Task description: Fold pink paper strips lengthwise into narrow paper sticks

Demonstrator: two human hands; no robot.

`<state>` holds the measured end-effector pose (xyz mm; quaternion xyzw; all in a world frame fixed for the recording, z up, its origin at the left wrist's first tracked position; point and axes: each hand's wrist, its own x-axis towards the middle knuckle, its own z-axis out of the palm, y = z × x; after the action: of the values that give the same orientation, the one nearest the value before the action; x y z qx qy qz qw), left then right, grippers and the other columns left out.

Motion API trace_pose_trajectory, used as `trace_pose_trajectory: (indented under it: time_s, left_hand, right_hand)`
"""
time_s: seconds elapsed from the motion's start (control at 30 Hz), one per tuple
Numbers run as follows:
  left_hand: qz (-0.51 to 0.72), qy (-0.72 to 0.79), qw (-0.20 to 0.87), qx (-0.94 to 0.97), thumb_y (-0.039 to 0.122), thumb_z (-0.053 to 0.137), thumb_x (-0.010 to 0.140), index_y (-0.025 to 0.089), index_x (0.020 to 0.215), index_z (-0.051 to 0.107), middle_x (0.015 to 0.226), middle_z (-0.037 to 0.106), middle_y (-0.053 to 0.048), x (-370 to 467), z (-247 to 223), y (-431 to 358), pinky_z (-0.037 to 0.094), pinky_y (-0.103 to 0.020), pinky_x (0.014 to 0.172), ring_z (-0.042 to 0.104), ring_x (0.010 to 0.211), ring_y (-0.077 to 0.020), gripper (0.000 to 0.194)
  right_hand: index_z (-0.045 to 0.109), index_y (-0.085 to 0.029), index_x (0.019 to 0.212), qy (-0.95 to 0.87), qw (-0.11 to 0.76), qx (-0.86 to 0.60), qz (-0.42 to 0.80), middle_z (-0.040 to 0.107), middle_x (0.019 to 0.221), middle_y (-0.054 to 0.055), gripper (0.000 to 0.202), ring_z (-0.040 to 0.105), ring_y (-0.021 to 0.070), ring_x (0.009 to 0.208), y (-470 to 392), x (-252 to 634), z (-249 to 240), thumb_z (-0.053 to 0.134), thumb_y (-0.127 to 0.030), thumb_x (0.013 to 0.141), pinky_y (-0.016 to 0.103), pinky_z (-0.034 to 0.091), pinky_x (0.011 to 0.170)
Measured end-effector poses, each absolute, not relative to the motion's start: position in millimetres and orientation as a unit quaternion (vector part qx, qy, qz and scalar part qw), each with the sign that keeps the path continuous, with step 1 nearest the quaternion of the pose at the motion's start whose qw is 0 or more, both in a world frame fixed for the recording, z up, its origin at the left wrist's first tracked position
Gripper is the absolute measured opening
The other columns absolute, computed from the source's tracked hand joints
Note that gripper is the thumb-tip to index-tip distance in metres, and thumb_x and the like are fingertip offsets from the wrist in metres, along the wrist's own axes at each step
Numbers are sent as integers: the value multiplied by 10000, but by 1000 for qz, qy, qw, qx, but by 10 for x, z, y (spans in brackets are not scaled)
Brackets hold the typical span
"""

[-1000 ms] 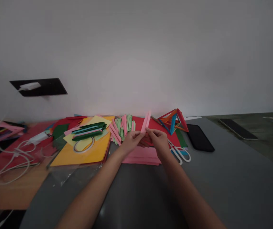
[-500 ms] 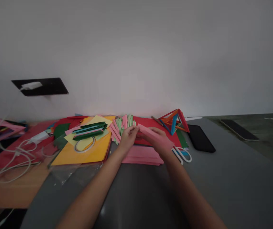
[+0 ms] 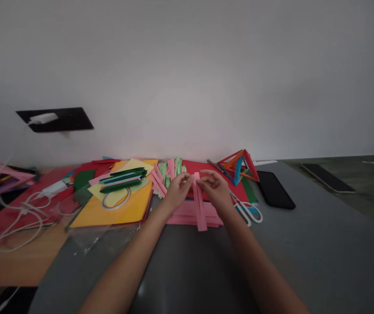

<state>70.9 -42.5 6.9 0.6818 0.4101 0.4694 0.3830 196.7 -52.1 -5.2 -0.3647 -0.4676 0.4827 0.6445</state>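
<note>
A folded pink paper strip point(image 3: 200, 209) hangs upright between my hands, a crease or gap running along its length. My left hand point(image 3: 178, 189) pinches its top edge from the left. From the right, my right hand point(image 3: 216, 187) closes thumb and fingers on the same top end. Behind and below the strip lies a stack of pink paper point(image 3: 182, 213). Pink and green folded strips point(image 3: 163, 174) are heaped just beyond my left hand. White-handled scissors point(image 3: 247, 213) lie right of my right hand.
A frame of coloured paper sticks point(image 3: 239, 165) stands at the back, near a black phone point(image 3: 276, 189). Left are orange sheets point(image 3: 108, 217), a tape roll point(image 3: 116, 205) and dark green strips point(image 3: 121, 185). White cables point(image 3: 26, 209) tangle at far left; another phone point(image 3: 327, 178) lies right.
The pink strip has swung from slanting across toward my right palm to hanging down. My right hand has shifted its hold to the strip's top end, uncovering more of the scissors.
</note>
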Motion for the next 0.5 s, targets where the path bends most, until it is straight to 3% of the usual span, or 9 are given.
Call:
trace_pose_trajectory:
  time_s: [0.23,0.5]
  left_hand:
    - [493,391,357,691,335,447,785,160,663,477,598,432,42,718,92,-451,341,-186,515,419,548,-81,215]
    - [492,357,451,653,326,478,766,148,656,499,596,493,24,729,61,-418,430,-209,553,501,561,-92,210]
  right_hand:
    - [642,-138,905,-540,601,-418,414,669,765,67,346,610,184,668,-536,1961,-38,641,-316,608,291,491,613]
    - [650,-134,884,-524,619,-445,380,679,749,68,308,621,192,642,-541,1965,-56,604,-323,645,286,500,571]
